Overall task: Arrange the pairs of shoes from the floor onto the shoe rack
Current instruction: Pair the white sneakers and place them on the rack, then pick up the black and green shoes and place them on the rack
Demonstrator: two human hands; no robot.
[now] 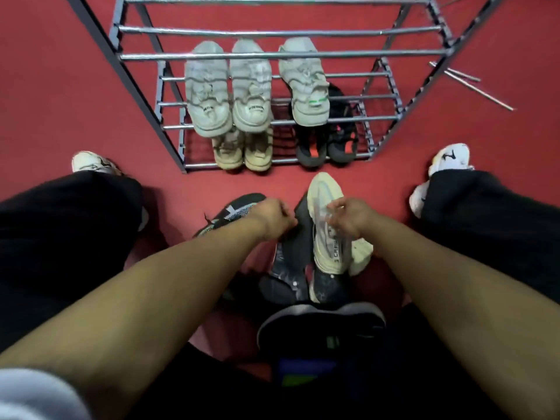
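Observation:
The grey metal shoe rack [272, 56] stands ahead on the red floor. Its upper tier holds a white sneaker pair [227, 95] and a single white sneaker with a green mark [306, 86]. On the tier below are a beige pair [242, 151] and a black pair with red accents [327, 148]. On the floor between my legs lie a black-and-white patterned shoe [230, 212], dark shoes [291, 268] and a cream sneaker [324, 189]. My left hand [274, 218] is curled at the patterned shoe's end. My right hand [348, 216] pinches the cream sneaker's top.
My legs in black trousers flank the pile, with my white-sneakered feet at the left [91, 163] and the right [448, 159]. Loose metal rods [472, 86] lie on the floor right of the rack. A dark rounded object [321, 322] sits close below the shoes.

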